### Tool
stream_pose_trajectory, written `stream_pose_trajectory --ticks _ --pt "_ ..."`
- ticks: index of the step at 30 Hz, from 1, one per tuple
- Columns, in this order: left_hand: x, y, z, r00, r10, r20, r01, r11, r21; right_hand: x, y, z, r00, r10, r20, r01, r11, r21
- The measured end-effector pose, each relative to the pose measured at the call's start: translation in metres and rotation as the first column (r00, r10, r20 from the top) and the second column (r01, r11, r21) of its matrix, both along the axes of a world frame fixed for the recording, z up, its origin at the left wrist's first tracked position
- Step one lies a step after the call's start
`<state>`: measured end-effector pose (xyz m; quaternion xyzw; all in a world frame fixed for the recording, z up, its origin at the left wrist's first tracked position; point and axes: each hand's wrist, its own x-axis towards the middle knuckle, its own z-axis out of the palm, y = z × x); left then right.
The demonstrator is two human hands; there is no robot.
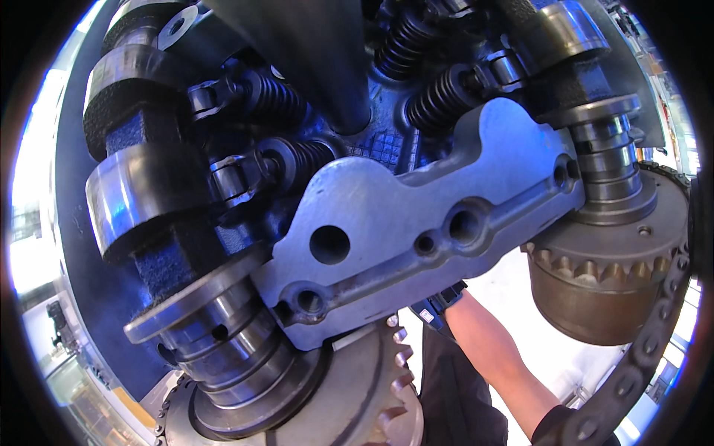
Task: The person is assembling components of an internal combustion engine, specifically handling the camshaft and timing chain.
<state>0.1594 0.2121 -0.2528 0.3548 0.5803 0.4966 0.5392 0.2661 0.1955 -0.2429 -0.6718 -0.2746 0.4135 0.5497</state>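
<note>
My right forearm [494, 338] reaches up from the lower right, with a dark wristwatch [440, 301] at the wrist. Beyond the watch, the hand is hidden behind a pale grey metal camshaft bearing bracket [387, 212], so its fingers and anything in them cannot be seen. This bracket has several round holes and spans the left camshaft [145, 193] and the right camshaft [569, 33]. Below its left end lies a large toothed sprocket [338, 405]. My left hand does not show.
Coiled valve springs [439, 100] and a thick dark cylinder [312, 63] fill the space between the camshafts. Under the right camshaft sits a second sprocket [595, 267] above a rounded brownish drum [595, 308]. A heavy roller chain [628, 383] runs down the right side.
</note>
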Motion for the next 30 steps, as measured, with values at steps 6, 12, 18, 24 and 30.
stream_pose_trajectory --ticks 6,12,18,24,30 --pt "0.005 0.001 0.004 1.0 -0.016 0.021 0.016 1.0 0.0 0.007 -0.005 0.003 1.0 0.006 -0.026 -0.006 1.0 0.006" --pt "-0.005 0.0 0.014 0.999 -0.033 0.022 0.033 0.999 -0.013 0.0 -0.011 0.002 0.997 0.004 -0.082 -0.004 1.0 0.003" --pt "-0.004 0.003 0.053 0.996 -0.068 0.056 0.07 0.996 -0.048 0.012 -0.017 0.016 0.965 -0.025 -0.26 0.025 1.0 -0.004" --pt "-0.038 0.001 0.052 0.974 -0.032 0.224 0.056 0.993 -0.101 -0.014 -0.004 0.051 0.846 0.076 -0.528 -0.042 0.996 0.077" --pt "-0.041 -0.01 0.037 0.971 -0.018 0.24 0.046 0.993 -0.11 0.001 -0.051 0.064 0.891 0.039 -0.453 -0.109 0.986 -0.129"
